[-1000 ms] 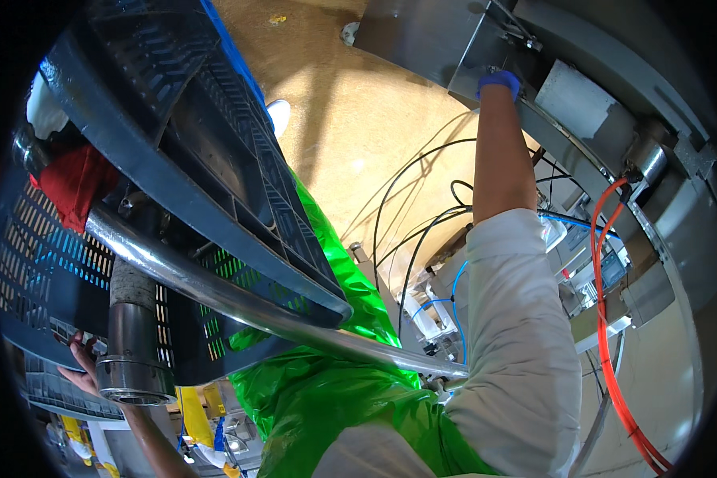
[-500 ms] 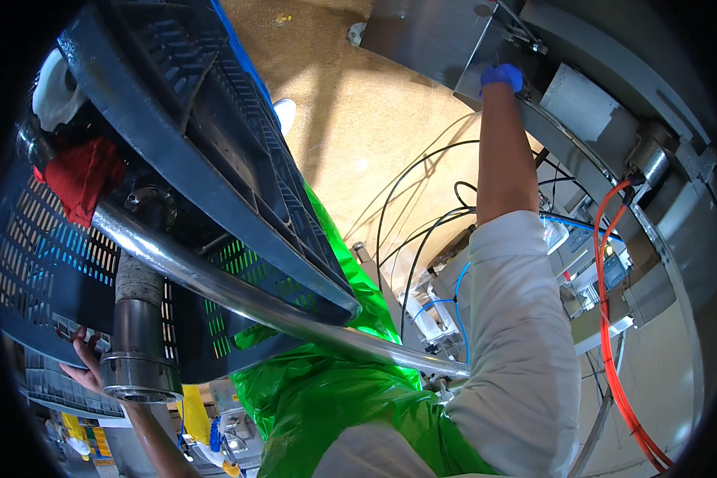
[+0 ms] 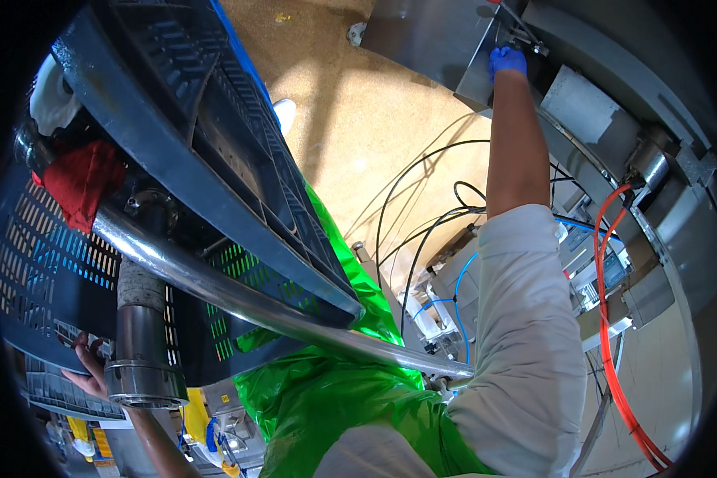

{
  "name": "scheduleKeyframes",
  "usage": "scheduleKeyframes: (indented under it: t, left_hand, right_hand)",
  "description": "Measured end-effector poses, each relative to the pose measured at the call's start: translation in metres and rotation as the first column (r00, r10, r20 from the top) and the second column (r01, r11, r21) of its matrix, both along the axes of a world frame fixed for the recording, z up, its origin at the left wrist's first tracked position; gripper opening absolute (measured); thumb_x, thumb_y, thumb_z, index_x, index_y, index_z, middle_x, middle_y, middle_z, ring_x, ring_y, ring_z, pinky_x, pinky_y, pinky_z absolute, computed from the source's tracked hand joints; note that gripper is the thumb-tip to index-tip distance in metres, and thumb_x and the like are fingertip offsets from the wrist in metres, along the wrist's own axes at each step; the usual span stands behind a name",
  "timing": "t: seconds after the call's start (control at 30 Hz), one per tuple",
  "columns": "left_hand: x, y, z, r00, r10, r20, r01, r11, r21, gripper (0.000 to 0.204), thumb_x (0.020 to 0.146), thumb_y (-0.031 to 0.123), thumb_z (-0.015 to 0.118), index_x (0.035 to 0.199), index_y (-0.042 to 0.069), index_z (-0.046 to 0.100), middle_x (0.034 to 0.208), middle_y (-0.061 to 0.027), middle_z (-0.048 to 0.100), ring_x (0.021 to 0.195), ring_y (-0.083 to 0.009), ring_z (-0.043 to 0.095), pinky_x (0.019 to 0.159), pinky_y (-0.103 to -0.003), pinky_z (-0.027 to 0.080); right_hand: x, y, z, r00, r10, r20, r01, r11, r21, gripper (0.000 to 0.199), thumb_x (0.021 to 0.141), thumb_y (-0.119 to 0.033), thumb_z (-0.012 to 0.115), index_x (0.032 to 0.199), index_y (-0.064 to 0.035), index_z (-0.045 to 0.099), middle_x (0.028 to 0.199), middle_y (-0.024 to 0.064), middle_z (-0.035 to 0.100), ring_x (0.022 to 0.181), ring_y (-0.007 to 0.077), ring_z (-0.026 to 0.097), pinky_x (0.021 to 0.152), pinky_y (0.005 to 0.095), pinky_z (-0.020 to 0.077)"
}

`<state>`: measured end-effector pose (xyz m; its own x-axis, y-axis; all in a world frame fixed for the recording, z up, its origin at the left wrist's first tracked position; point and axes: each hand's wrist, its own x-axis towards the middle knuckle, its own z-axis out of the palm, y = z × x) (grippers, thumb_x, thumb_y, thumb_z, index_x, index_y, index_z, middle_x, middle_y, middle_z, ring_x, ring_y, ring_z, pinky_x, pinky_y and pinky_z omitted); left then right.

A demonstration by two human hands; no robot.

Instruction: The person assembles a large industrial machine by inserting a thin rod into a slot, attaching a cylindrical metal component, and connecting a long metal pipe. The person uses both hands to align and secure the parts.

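My left hand (image 3: 90, 373), bare, grips the lower edge of a dark grey slotted crate (image 3: 32, 319), its fingers hooked through the handle opening. Beside it a metal pipe end with a collar (image 3: 145, 382) hangs in front of the crate. My right hand (image 3: 508, 60), in a blue glove, is stretched far forward to a steel panel (image 3: 422, 40), close to a thin metal rod linkage (image 3: 526, 36). Its fingers point away from me, and what they touch is hidden. A second dark crate (image 3: 175, 151) stands tilted on the left.
A bent steel pipe (image 3: 295, 319) crosses before my green apron (image 3: 319, 406), with a red cloth (image 3: 84, 183) tied round it. Black cables (image 3: 413, 171) loop over the tan floor (image 3: 334, 103). Orange hoses (image 3: 605, 319) hang at right. Yellow-clad figures (image 3: 197, 422) show lower left.
My right hand has moved forward and slightly right along the steel panel, closer to the rod linkage. The left hand keeps its hold on the crate.
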<state>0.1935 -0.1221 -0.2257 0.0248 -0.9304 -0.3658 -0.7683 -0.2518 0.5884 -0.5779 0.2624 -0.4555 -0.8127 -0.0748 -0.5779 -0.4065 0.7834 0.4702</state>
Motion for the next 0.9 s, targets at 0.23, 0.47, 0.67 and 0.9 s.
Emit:
scheduleKeyframes:
  t: [0.23, 0.47, 0.67, 0.9]
  left_hand:
    - [0.005, -0.003, 0.000, 0.999, 0.001, 0.050, -0.002, 1.000, 0.016, 0.042, 0.097, 0.032, 0.054, 0.123, 0.000, 0.042, 0.111, -0.0153, 0.063, 0.093, -0.0218, 0.064, 0.080, -0.033, 0.054]
    - [0.008, -0.004, -0.001, 0.999, -0.041, 0.009, 0.041, 0.999, 0.000, 0.043, 0.097, 0.031, 0.055, 0.123, 0.000, 0.041, 0.111, -0.0149, 0.063, 0.095, -0.0215, 0.065, 0.079, -0.033, 0.054]
    - [0.006, -0.005, -0.001, 1.000, -0.003, -0.001, 0.003, 1.000, -0.001, 0.044, 0.095, 0.032, 0.059, 0.123, 0.001, 0.043, 0.108, -0.0138, 0.065, 0.094, -0.0197, 0.065, 0.079, -0.032, 0.053]
    - [0.002, 0.001, 0.003, 0.999, 0.034, -0.013, -0.035, 0.999, -0.021, 0.047, 0.093, 0.032, 0.062, 0.124, 0.002, 0.044, 0.106, -0.0115, 0.065, 0.088, -0.0175, 0.063, 0.075, -0.030, 0.051]
  right_hand:
    - [0.000, 0.004, 0.002, 0.992, -0.073, -0.107, 0.059, 0.990, -0.126, 0.046, 0.100, -0.035, 0.030, 0.116, -0.0073, 0.063, 0.124, 0.0161, 0.060, 0.113, 0.0329, 0.058, 0.095, 0.0418, 0.0471]
    - [-0.016, 0.033, -0.009, 0.992, -0.072, -0.101, 0.049, 0.976, -0.214, 0.058, 0.096, -0.051, 0.034, 0.105, -0.0043, 0.067, 0.112, 0.0230, 0.063, 0.106, 0.0391, 0.060, 0.092, 0.0461, 0.0470]
    - [-0.029, 0.051, -0.023, 0.986, -0.039, -0.159, -0.015, 0.946, -0.323, 0.058, 0.094, -0.055, 0.041, 0.102, -0.0029, 0.067, 0.100, 0.0236, 0.065, 0.090, 0.0386, 0.062, 0.080, 0.0448, 0.0498]
    - [-0.067, 0.080, -0.053, 0.991, 0.065, -0.119, -0.099, 0.948, -0.301, 0.053, 0.092, -0.052, 0.049, 0.104, -0.0038, 0.068, 0.095, 0.0231, 0.067, 0.090, 0.0371, 0.065, 0.080, 0.0416, 0.0516]
